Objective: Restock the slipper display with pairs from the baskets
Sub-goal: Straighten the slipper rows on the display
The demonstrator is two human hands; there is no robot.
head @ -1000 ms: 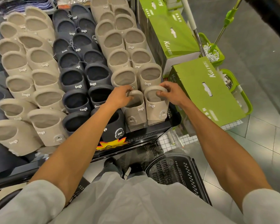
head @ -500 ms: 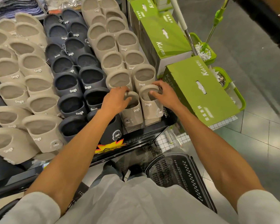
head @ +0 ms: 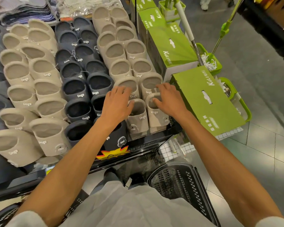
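Slipper display (head: pixel 156 140): rows of beige and navy slippers, toes up. Nearest beige pair (head: pixel 147 117) stands at the near right corner. Left hand (head: pixel 116 106), grip wide, fingers spread over the pair's left slipper; right hand (head: pixel 170 99), grip wide, fingertips on the right slipper's rim. Black basket (head: pixel 184 182) on the floor below. Green box (head: pixel 206 102) just right.

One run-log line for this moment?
step: seating beige pair front row | left hand open | right hand open | basket below

Bright even store light, blurred fingers, wide-angle edge bending
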